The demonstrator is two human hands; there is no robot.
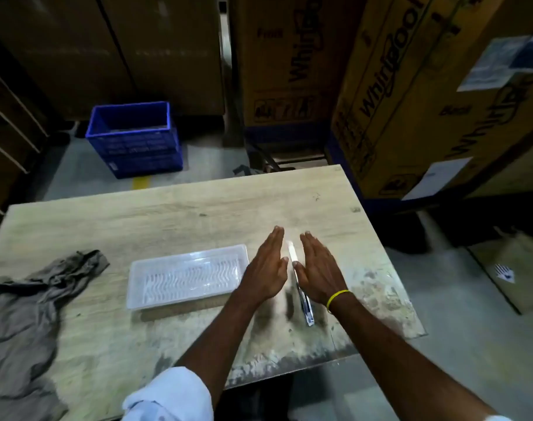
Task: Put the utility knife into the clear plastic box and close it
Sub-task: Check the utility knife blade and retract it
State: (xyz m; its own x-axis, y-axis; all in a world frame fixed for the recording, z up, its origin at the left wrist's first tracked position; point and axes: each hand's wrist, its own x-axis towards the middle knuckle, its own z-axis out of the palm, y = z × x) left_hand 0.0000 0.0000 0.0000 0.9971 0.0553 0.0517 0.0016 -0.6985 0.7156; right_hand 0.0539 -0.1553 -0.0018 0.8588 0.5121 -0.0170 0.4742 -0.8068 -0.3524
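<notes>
My left hand (266, 265) and right hand (315, 268) are flat with fingers straight, palms facing, holding nothing; the slim white and dark utility knife (300, 284) lies on the pale wooden table (174, 208) between them; the clear rectangular plastic box (188, 275) sits just left of my left hand, beside a crumpled grey cloth (31, 299).

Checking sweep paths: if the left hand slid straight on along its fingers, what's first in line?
Nothing on the table, it seems. The left hand points away and slightly right over bare wood; the clear plastic box lies off to its left, the utility knife to its right. Height above the table is unclear.
</notes>
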